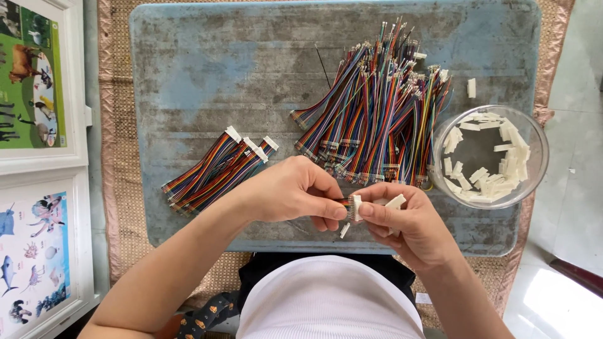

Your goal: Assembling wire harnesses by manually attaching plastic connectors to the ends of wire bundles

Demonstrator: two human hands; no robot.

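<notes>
Hands meet at the near edge of a worn blue table [188, 81], seen from the head camera looking straight down. The left hand [289, 191] pinches the end of a rainbow ribbon cable [345, 202] between thumb and forefinger, the other fingers curled under, which keeps the wire ends steady and level. The right hand [402, 226] pinches a white plastic connector housing [356, 207] against that cable end with thumb and forefinger; a second white housing [396, 201] sits tucked among its curled fingers, apparently kept as a spare close to the work. Another small white piece [345, 230] shows just below the two thumbs; whether it lies on the table or is held, I cannot tell.

At 10 o'clock from the hands lies a small bundle of cables with white housings fitted [217, 169], set apart from the rest. At 12 o'clock spreads a large heap of bare-ended ribbon cables [377, 113], within easy reach. At 2 o'clock stands a clear round bowl [534, 150] of loose white housings [483, 179], on the right hand's side. One stray housing [472, 87] lies beyond the bowl. Picture charts [31, 157] lean at 9 o'clock.
</notes>
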